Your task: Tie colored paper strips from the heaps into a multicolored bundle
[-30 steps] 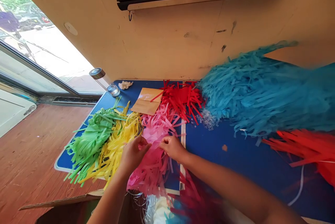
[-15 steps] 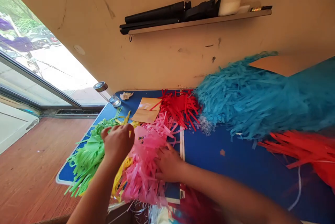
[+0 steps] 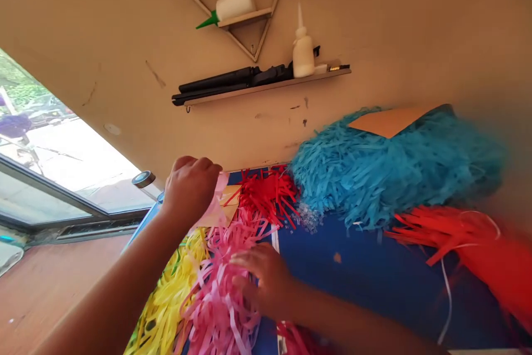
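Observation:
My left hand (image 3: 190, 186) is raised above the blue table (image 3: 357, 272), fingers closed on the top of a pink fringed paper piece (image 3: 214, 208) that hangs down from it. My right hand (image 3: 264, 277) lies on the pink fringe pile (image 3: 220, 299) with its fingers spread, pressing it down. A yellow fringe pile (image 3: 166, 305) lies just left of the pink one. Red fringe (image 3: 266, 194) sits behind them near the wall.
A big blue fringed shape with a cardboard face (image 3: 394, 166) fills the right back of the table, red fringe (image 3: 477, 250) in front of it. A brown paper piece (image 3: 230, 197), a glass jar (image 3: 145, 180), a wall shelf with a glue bottle (image 3: 302, 50), a window at left.
My left hand has risen and pulled a pink fringe piece up from the pile. My right hand stays flat on the pink pile. The camera has tilted up toward the wall.

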`<state>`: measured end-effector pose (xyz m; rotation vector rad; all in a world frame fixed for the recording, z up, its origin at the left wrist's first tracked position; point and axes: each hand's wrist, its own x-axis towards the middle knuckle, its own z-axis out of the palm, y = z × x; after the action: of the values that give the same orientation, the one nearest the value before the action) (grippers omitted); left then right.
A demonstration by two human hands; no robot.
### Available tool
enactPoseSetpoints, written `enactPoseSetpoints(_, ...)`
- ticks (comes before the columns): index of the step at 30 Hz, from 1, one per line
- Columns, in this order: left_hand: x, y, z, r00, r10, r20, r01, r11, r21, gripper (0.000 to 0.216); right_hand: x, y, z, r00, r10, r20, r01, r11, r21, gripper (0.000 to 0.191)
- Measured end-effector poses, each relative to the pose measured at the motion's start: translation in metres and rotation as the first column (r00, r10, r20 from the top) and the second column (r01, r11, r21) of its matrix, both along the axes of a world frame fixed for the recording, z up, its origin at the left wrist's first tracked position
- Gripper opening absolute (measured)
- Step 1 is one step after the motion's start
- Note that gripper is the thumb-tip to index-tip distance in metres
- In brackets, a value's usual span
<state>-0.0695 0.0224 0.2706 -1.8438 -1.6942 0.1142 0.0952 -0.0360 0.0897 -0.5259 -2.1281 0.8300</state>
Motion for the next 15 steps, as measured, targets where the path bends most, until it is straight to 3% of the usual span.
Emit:
enactPoseSetpoints(2, 0.019, -0.006, -0.009, 0.997, -0.070, -0.024, 0.069, 0.996, -0.049, 0.031, 0.017, 0.000, 0.029, 0.976, -0.022, -0.217, 0.004, 0.997, -0.080, 0.037)
enactPoseSetpoints(5, 0.045, -0.012, -0.022, 0.985, -0.170, -0.011, 0.167, 0.978, -0.125, 0.027, 0.030, -0.001, 0.050, 0.954, 0.010, -0.301, -0.065, 0.983, -0.174, 0.051)
enactPoseSetpoints(9, 0.064, -0.019, -0.035, 0.970, -0.242, 0.010, 0.240, 0.958, -0.155, 0.029, 0.029, -0.009, 0.039, 0.947, -0.060, -0.314, -0.071, 0.918, -0.390, 0.066)
enactPoseSetpoints(12, 0.065, -0.023, -0.044, 0.944, -0.328, 0.010, 0.326, 0.934, -0.143, 0.030, 0.027, -0.014, 0.030, 0.893, -0.141, -0.428, -0.116, 0.845, -0.522, 0.057)
enactPoseSetpoints(15, 0.062, -0.028, -0.054, 0.898, -0.439, 0.036, 0.440, 0.890, -0.122, 0.035, 0.027, -0.008, 0.029, 0.923, -0.193, -0.334, -0.019, 0.841, -0.541, 0.051)
